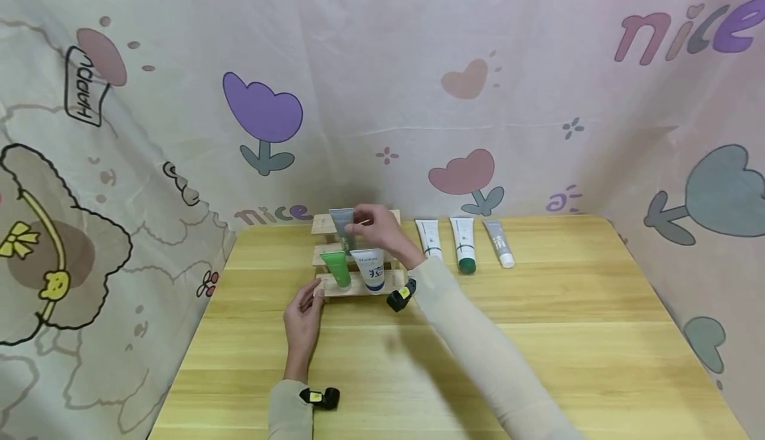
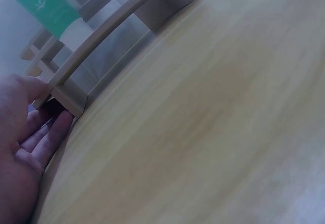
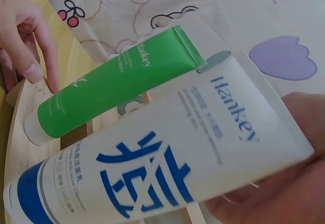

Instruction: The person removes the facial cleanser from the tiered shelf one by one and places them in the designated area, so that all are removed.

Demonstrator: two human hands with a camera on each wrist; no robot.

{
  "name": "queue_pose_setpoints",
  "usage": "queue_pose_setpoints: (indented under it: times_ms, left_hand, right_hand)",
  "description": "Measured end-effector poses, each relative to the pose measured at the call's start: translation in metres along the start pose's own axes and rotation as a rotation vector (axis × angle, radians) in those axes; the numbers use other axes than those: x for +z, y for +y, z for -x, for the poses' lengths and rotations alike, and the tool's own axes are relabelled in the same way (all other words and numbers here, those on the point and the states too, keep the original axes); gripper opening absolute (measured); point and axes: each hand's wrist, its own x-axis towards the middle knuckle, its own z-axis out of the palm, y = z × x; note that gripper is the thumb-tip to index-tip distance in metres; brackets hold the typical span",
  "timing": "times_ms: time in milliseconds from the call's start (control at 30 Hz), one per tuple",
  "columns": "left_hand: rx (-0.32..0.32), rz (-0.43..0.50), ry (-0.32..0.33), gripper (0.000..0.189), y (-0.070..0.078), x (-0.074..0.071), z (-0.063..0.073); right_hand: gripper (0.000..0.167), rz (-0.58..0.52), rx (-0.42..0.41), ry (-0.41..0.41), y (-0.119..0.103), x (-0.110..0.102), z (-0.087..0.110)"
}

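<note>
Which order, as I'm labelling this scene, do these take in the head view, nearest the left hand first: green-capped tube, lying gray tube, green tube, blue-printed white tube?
1. Green tube: front step of the rack, left side.
2. Blue-printed white tube: same step, to its right.
3. Green-capped tube: on the table, right of the rack.
4. Lying gray tube: on the table, farthest right.

The rack (image 1: 390, 281) stands on the table (image 1: 233, 360), with the cloth (image 1: 358, 95) behind at 12 o'clock. On its front step, a first tube (image 1: 337, 266) stands at 9 o'clock from a second tube (image 1: 372, 267). Behind them, toward 12 o'clock, a third tube (image 1: 343, 224) is in the right hand (image 1: 380, 229). The left hand (image 1: 303, 317) touches the rack's 7 o'clock corner. At 3 o'clock, three more tubes (image 1: 462, 234) lie apart in a row.
</note>
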Motion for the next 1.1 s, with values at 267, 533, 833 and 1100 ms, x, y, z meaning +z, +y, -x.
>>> queue_pose_setpoints:
  times_ms: [267, 533, 833, 1100]
  left_hand:
    - [-0.023, 0.018, 0.022, 0.028, -0.036, 0.005, -0.007]
    - [0.009, 0.005, 0.012, 0.027, -0.008, 0.003, -0.001]
    - [0.035, 0.012, 0.012, 0.026, 0.002, 0.000, 0.000]
    - [0.023, 0.004, -0.002, 0.027, 0.002, 0.001, 0.001]
  right_hand:
    - [0.027, -0.161, -0.023, 0.080, 0.010, -0.017, 0.005]
    - [0.035, -0.261, -0.085, 0.171, 0.017, -0.037, 0.019]
    - [0.033, -0.310, -0.059, 0.211, 0.032, -0.051, 0.043]
    - [0.040, -0.327, 0.097, 0.240, 0.054, -0.052, 0.070]
